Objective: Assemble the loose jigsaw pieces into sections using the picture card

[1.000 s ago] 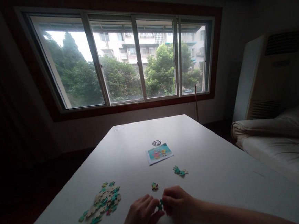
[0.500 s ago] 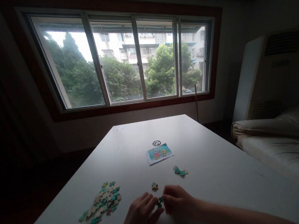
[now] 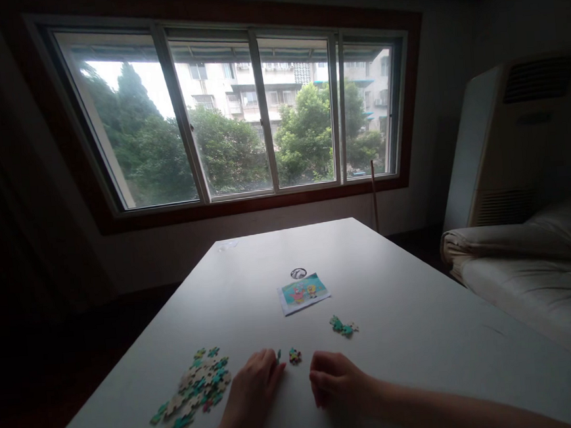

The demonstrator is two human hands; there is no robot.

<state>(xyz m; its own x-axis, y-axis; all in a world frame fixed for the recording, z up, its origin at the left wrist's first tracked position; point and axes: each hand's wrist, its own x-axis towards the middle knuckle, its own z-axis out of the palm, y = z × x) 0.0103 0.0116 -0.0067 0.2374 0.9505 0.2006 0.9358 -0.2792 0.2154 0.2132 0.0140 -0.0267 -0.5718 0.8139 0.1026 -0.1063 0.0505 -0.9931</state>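
Note:
My left hand is closed, with a green jigsaw puzzle piece poking up at its fingertips. Just right of that piece lies a small cluster of multicoloured puzzle pieces on the white table. On the other side of this cluster, my right hand rests with its fingers curled; whatever it may hold is hidden. A loose heap of green and beige puzzle pieces spreads to the left of my left hand. Beyond my right hand sits a smaller group of green and beige pieces.
A cartoon picture card lies farther up the white table, with a round black-and-white mark behind it. Clear plastic scraps are at the far left corner. A sofa stands to the right.
My left hand has drawn away from my right hand, moving left and slightly forward with the green puzzle piece. My right hand has stayed nearly in place.

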